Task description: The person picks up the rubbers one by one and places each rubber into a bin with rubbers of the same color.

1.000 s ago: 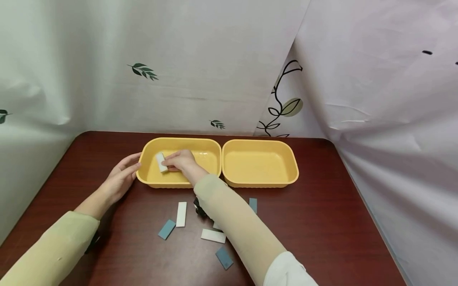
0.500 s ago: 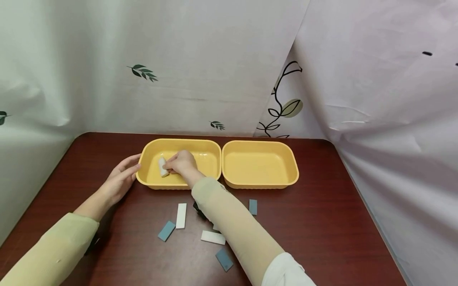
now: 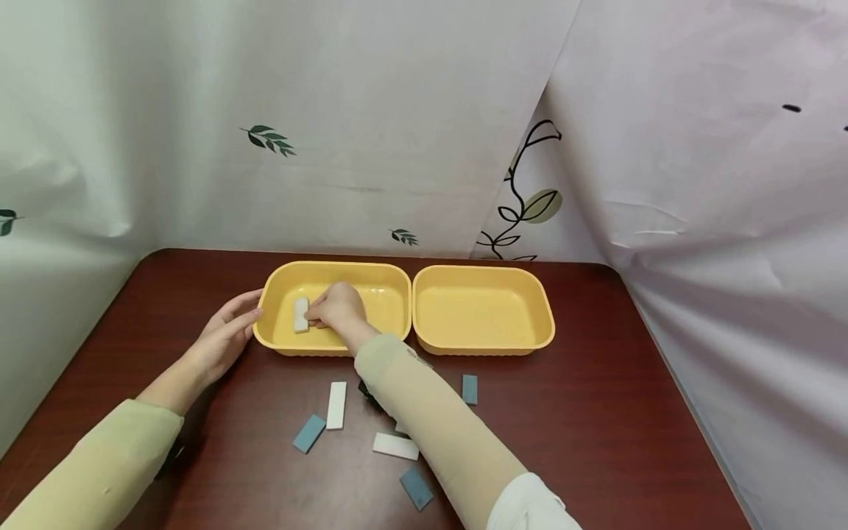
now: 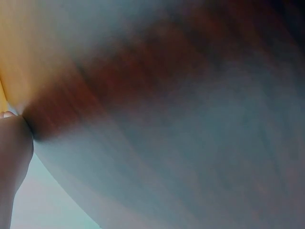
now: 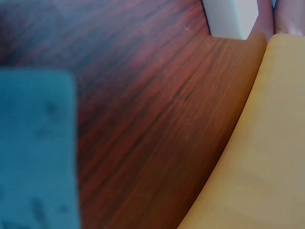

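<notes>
In the head view, my right hand (image 3: 339, 308) reaches into the left yellow tray (image 3: 391, 269) and pinches the right edge of a white block (image 3: 301, 315), which lies at the tray's left side. My left hand (image 3: 221, 338) rests against the outside of that tray's left end, thumb and fingers extended at the rim. Part of this hand (image 4: 14, 162) shows at the left edge of the left wrist view. The right wrist view has the tray's yellow wall (image 5: 262, 152) but not the pinching fingertips.
A second yellow tray (image 3: 483, 350) adjoins on the right. On the dark red table (image 3: 583, 442) lie white blocks (image 3: 336, 405) (image 3: 395, 446) and blue blocks (image 3: 309, 433) (image 3: 416, 489) (image 3: 470, 389). Another pale block is mostly hidden by the right forearm. A patterned curtain (image 3: 344, 132) hangs behind.
The white block has gone from tilted to lying straighter and flatter in the left tray, my right fingers staying at its edge. My left hand keeps its place at the rim.
</notes>
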Tool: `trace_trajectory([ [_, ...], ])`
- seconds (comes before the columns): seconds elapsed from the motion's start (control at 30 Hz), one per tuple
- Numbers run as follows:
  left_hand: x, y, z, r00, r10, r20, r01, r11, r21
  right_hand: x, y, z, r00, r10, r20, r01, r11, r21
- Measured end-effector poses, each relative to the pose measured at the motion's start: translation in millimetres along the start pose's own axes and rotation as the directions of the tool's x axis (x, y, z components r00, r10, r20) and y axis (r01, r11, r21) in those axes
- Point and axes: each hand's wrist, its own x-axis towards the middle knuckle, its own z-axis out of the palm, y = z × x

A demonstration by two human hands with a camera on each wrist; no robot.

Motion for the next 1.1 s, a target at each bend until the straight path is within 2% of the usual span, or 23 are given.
trace_trajectory([
  [0.27,-0.2,1.0,0.8,1.000,0.026,0.009,-0.026,1.000,-0.018,-1.8,-1.6,3.4,0.998,-0.024,0.049,0.014,0.980,0.199],
  [0.6,-1.3,0.8,2.5,1.000,0.016,0.000,-0.016,1.000,0.015,-3.6,-3.0,5.7,0.995,0.009,0.103,-0.042,0.947,0.318],
  [0.77,-1.6,0.3,2.9,1.000,0.015,-0.003,-0.015,1.000,0.016,-2.8,-2.5,7.1,0.993,0.019,0.113,-0.058,0.935,0.349],
  [1.1,-0.6,0.0,1.9,1.000,-0.002,-0.019,0.003,1.000,0.030,-2.1,-1.3,0.5,0.995,-0.014,0.103,-0.018,0.953,0.303],
])
